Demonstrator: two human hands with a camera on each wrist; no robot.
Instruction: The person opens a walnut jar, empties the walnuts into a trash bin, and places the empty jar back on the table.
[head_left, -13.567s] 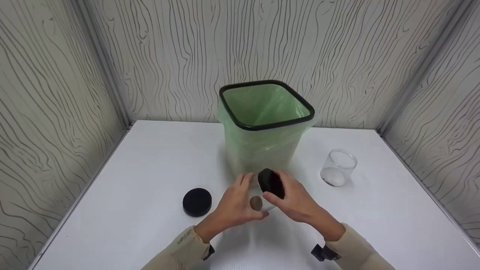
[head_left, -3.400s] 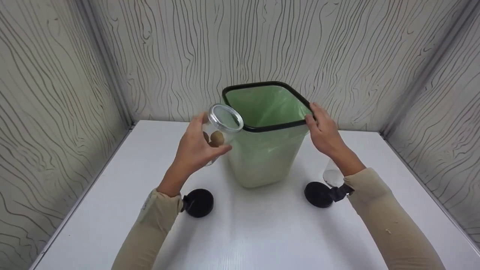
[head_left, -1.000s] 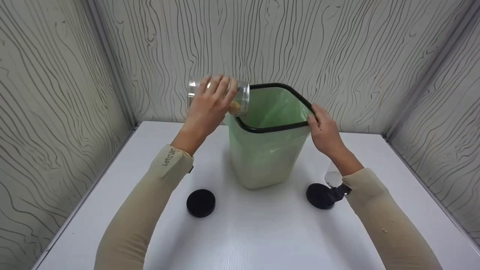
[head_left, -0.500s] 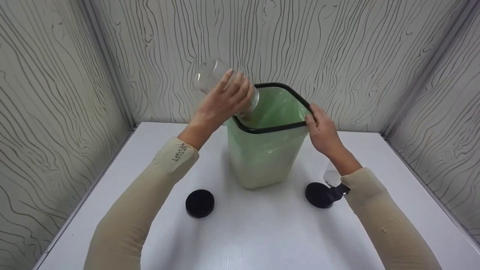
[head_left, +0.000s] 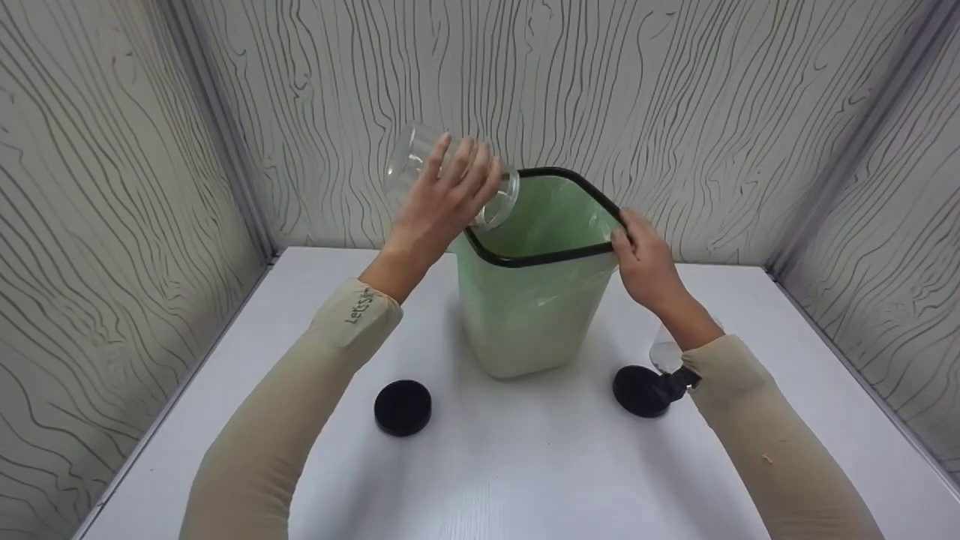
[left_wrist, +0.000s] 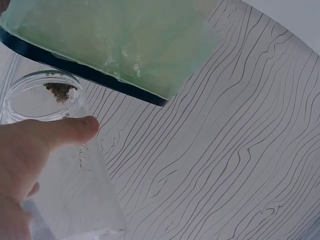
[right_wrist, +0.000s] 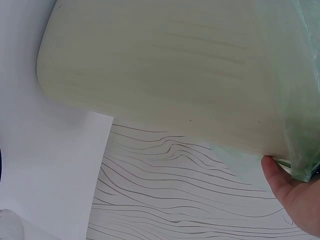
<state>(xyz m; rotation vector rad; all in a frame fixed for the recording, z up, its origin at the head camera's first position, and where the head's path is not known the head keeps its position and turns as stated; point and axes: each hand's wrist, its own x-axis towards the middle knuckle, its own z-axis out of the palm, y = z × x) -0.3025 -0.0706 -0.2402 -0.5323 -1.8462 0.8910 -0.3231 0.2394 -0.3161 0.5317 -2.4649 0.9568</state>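
Note:
My left hand (head_left: 446, 187) grips a clear jar (head_left: 409, 154) at the left of the bin (head_left: 525, 322). The jar is tilted, with its mouth lowest, over the bin's black rim (head_left: 555, 259). In the left wrist view a dark clump of crumbs (left_wrist: 61, 91) shows at the jar's mouth, and small specks cling to its wall. No brown ball can be seen in the jar. My right hand (head_left: 649, 262) holds the bin's right rim and its green liner (right_wrist: 302, 125). The bottom of the bin's inside is hidden.
One black lid (head_left: 403, 407) lies on the white table (head_left: 517, 465) at the left. Another black lid (head_left: 640, 391) lies at the right, beside a second clear jar (head_left: 666, 351) partly behind my right forearm. Patterned panels (head_left: 337, 90) stand close behind and at both sides.
My left hand has lifted and tipped the jar from nearly level to mouth down. The brown ball seen inside has left view. My right hand has stayed on the rim.

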